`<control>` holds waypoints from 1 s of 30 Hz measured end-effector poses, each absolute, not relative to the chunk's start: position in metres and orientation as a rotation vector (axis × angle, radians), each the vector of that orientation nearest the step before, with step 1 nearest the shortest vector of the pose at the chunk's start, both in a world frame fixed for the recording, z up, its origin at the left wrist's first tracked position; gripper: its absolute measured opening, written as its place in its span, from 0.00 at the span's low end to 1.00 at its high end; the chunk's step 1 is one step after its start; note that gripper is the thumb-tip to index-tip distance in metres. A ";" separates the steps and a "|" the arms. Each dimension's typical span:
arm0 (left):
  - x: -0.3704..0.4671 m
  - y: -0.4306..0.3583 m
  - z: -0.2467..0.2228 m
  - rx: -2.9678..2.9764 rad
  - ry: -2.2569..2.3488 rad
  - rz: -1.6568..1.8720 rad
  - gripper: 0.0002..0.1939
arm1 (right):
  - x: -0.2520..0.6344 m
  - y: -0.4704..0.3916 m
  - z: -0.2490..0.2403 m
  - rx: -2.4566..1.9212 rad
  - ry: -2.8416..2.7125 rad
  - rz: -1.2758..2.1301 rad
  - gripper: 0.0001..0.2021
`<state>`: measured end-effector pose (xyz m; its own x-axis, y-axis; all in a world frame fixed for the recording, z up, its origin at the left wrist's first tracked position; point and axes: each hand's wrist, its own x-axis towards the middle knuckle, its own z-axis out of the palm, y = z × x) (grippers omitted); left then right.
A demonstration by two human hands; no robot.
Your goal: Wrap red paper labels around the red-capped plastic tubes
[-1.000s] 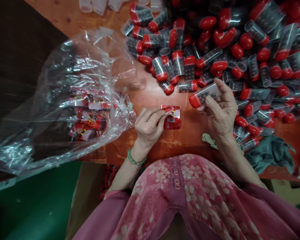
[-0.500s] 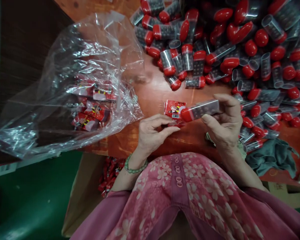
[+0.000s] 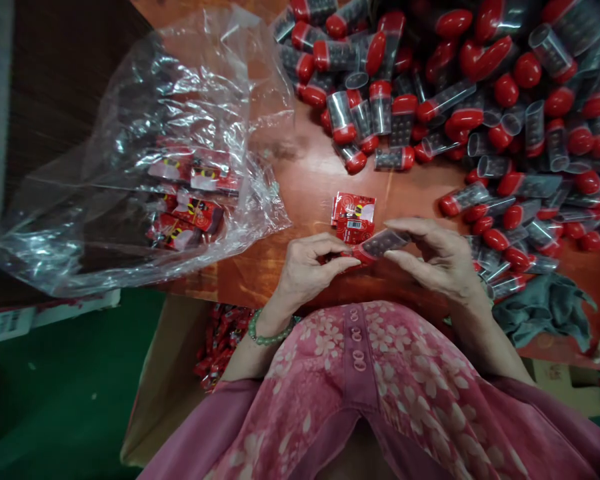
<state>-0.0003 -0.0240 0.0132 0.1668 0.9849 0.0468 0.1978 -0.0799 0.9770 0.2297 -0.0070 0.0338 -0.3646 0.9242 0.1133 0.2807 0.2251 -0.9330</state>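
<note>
A clear tube (image 3: 384, 243) with dark rounded bits in it lies slantwise between my hands, its red end toward the left. My right hand (image 3: 437, 257) pinches the tube's clear end between thumb and fingers. At the other end, my left hand (image 3: 310, 263) is closed on a small red wrapper (image 3: 356, 253). The tube's red end meets this wrapper; whether it is inside cannot be made out. Just beyond my fingertips, a few flat red printed wrappers (image 3: 354, 212) lie stacked on the table.
Red-ended clear tubes (image 3: 400, 120) are heaped at the back and right. A clear plastic bag (image 3: 205, 100) with red printed packets spreads over the left. A grey-green cloth (image 3: 543, 310) lies at the right edge. Below the table, a cardboard box (image 3: 160, 380) holds red packets.
My right hand has moved left and slightly down, bringing the tube's red end to the wrapper in my left hand. The flat wrappers show more fully now.
</note>
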 end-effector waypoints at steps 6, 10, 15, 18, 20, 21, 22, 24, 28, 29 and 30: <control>-0.002 -0.027 0.010 1.268 1.197 0.865 0.10 | 0.220 0.000 0.034 -1.142 -1.729 1.297 0.18; -0.007 -0.026 0.010 1.123 1.142 0.716 0.15 | 0.209 -0.004 0.025 -1.151 -1.629 1.361 0.18; -0.012 -0.021 0.012 1.146 1.108 0.662 0.16 | 0.201 -0.006 0.011 -1.136 -1.510 1.402 0.18; -0.012 -0.019 0.014 1.224 1.119 0.571 0.17 | 0.201 -0.004 0.008 -1.146 -1.522 1.457 0.17; -0.011 -0.019 0.014 1.266 1.120 0.528 0.16 | 0.201 -0.004 0.007 -1.142 -1.542 1.518 0.17; -0.010 -0.020 0.015 1.274 1.125 0.524 0.16 | 0.201 -0.004 0.007 -1.144 -1.535 1.537 0.17; -0.010 -0.020 0.015 1.273 1.146 0.533 0.16 | 0.201 -0.004 0.007 -1.151 -1.523 1.542 0.18; -0.011 -0.022 0.016 1.255 1.232 0.566 0.16 | 0.199 -0.006 0.006 -1.158 -1.501 1.517 0.19; -0.014 -0.022 0.016 1.080 1.256 0.553 0.17 | 0.195 -0.008 0.002 -1.103 -1.461 1.506 0.19; -0.014 -0.022 0.016 1.016 1.194 0.543 0.18 | 0.195 -0.009 0.002 -1.089 -1.467 1.514 0.19; -0.013 -0.022 0.015 0.952 1.125 0.539 0.20 | 0.195 -0.008 0.002 -1.082 -1.482 1.523 0.18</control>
<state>-0.0127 -0.0216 0.0146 0.3694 0.7777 -0.5086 0.0909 0.5145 0.8527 0.1949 -0.0083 0.0019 -0.3712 0.9256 -0.0740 0.0485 -0.0603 -0.9970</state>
